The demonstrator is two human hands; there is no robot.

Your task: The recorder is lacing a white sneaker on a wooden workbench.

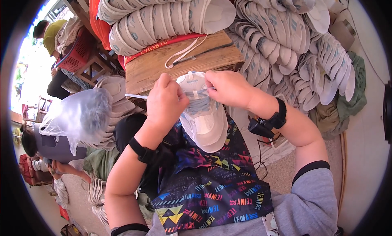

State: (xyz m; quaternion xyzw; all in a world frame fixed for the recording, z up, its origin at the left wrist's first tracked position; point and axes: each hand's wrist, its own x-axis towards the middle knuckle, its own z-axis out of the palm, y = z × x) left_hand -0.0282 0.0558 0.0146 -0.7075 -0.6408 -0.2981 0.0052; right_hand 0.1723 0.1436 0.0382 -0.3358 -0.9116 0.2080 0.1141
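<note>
A white and grey shoe upper (206,128) rests on my lap against the bench edge, its toe toward me and its tongue (192,81) pointing away. Pale blue-grey laces (198,105) cross its front. My left hand (165,99) is closed beside the left eyelet row, gripping a flat shoelace; a light end (136,96) sticks out on its left. At the top right eyelets, my right hand (229,88) pinches with thumb and forefinger, a lace strand at the fingertips. The exact grip there is partly hidden.
A wooden bench (143,72) stands ahead, with a loose white lace (182,55) on it. Nested rows of shoe uppers (163,23) lie beyond, and more piles (277,36) rise at right. A clear plastic bag (87,117) sits left. Two people (53,32) are farther left.
</note>
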